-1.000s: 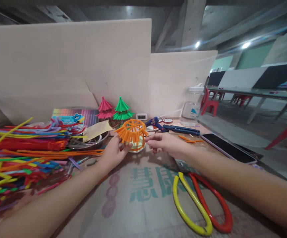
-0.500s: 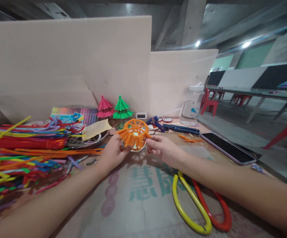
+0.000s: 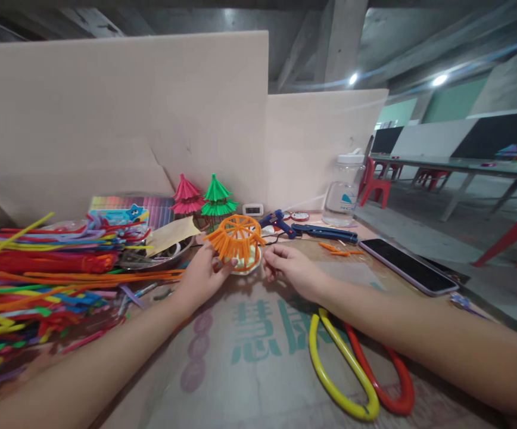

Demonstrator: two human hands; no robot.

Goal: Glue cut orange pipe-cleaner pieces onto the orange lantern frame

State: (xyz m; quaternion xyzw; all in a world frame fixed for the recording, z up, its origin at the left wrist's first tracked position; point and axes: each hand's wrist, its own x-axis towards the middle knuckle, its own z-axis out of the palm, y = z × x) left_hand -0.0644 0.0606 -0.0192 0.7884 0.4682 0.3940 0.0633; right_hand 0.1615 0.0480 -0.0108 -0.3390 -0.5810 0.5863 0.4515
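An orange pipe-cleaner pavilion model (image 3: pixel 240 237) with a spoked ring on top and a fringed roof stands at mid-table, its pale round base showing below. My left hand (image 3: pixel 205 271) grips its left side between thumb and fingers. Just right of the model, a small gap from the roof edge, is my right hand (image 3: pixel 287 267), its fingertips pinched together; whether anything small is between them is hidden. Behind are a pink roofed model (image 3: pixel 187 195) and a green roofed model (image 3: pixel 217 196). A blue glue gun (image 3: pixel 280 223) lies behind the orange model.
Piled pipe cleaners (image 3: pixel 39 280) cover the left side. Large scissors with yellow and red handles (image 3: pixel 366 381) lie front right under my right forearm. A phone (image 3: pixel 408 266), blue pliers-like tool (image 3: pixel 325 232), orange pieces (image 3: pixel 341 251) and water bottle (image 3: pixel 342 189) are at right.
My right hand has come away slightly from the roof edge it was touching. The orange model has tipped, so its roof shows more from the side and more of its base is visible.
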